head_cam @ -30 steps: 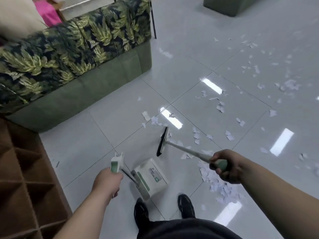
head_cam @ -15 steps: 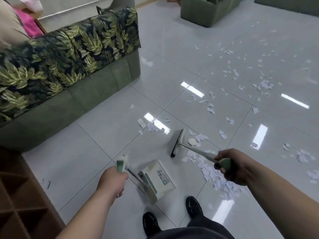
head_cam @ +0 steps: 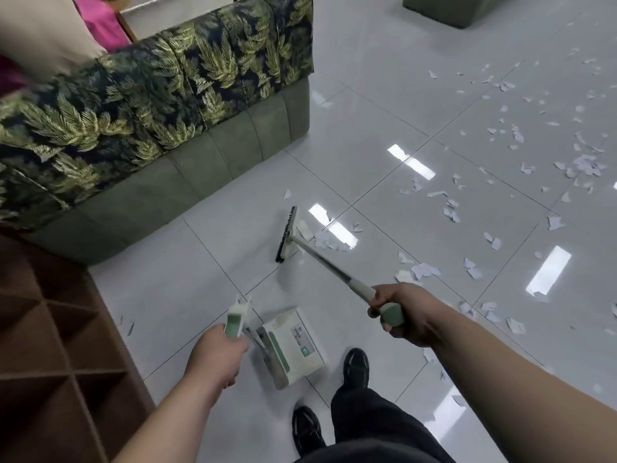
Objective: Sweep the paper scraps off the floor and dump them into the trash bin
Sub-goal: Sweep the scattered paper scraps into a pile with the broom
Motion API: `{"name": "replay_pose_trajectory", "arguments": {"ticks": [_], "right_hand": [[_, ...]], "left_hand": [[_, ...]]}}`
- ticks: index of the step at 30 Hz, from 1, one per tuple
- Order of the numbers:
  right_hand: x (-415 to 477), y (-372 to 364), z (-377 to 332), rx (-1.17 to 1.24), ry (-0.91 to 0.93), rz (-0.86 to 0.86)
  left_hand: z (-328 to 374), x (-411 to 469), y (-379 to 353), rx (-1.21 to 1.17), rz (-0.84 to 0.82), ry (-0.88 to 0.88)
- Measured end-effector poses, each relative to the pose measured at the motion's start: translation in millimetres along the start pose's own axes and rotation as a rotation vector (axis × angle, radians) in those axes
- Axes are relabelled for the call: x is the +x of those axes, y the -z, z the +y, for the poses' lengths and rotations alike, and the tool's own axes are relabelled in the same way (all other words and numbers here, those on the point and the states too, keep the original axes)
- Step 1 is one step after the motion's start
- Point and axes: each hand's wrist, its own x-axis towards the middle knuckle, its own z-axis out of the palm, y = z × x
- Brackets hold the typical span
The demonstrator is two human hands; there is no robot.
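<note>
Scraps of torn white paper [head_cam: 329,240] lie scattered over the glossy grey tiled floor [head_cam: 367,95], from centre to right edge of frame. One cluster sits just beside the black-bristled head of the long-handled white-and-green broom [head_cam: 287,234], frame centre. Right hand [head_cam: 400,315] curls round the broom's green grip. Left hand [head_cam: 217,357] grips the handle of the white-and-green plastic dustpan [head_cam: 292,345], bottom centre, near black shoes [head_cam: 357,365]. Leaf-print green sofa [head_cam: 150,105] upper left; brown wooden lattice shelf [head_cam: 50,362] lower left.
</note>
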Motion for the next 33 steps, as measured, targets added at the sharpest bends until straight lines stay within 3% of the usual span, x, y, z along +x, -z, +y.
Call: {"name": "replay_pose_trajectory", "arguments": {"ticks": [13,23,33], "right_hand": [[112.4,-7.5,-146.8,-0.094,-0.086,-0.162],[108.6,61.1,-121.3,0.074,-0.256,-0.011],[52.2,126.5,-86.6,0.299,-0.237,0.187]], "left_hand": [[78.6,37.5,-12.0,0.053,0.174,0.085],[143.7,40.0,-27.0,0.076,0.158,0.057],[192.8,58.5,-43.0,0.118,0.048,-0.036]]}}
